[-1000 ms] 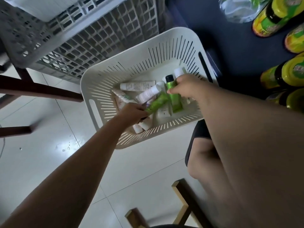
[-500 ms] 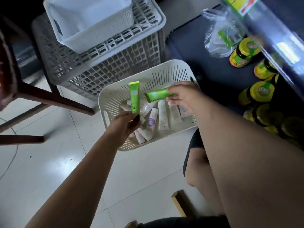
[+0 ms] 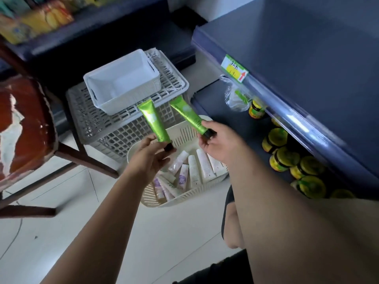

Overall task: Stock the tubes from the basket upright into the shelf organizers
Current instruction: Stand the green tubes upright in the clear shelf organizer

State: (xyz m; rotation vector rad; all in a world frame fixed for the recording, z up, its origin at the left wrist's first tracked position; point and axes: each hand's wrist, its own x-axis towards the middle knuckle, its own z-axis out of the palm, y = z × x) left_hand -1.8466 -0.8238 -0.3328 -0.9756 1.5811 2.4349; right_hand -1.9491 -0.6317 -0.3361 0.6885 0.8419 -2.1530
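Note:
My left hand (image 3: 149, 156) grips a green tube (image 3: 153, 121) near its black cap, crimped end pointing up. My right hand (image 3: 217, 140) holds a second green tube (image 3: 187, 114) the same way, tilted to the left. Both tubes are lifted above the cream slotted basket (image 3: 184, 198) on the floor. Several white and purple-labelled tubes (image 3: 193, 171) lie flat inside that basket. No shelf organizer with tubes is in view.
A small white bin (image 3: 123, 80) sits on an upturned grey crate (image 3: 114, 128) behind the basket. To the right, a dark blue shelf (image 3: 307, 64) with a price tag (image 3: 234, 67) overhangs yellow-lidded jars (image 3: 287, 158). A red wooden chair (image 3: 26, 124) stands at the left.
Both hands have lifted a green tube out of the basket and raised them with the caps down. The view has tilted up, bringing the shelf edge and upper shelves into sight.

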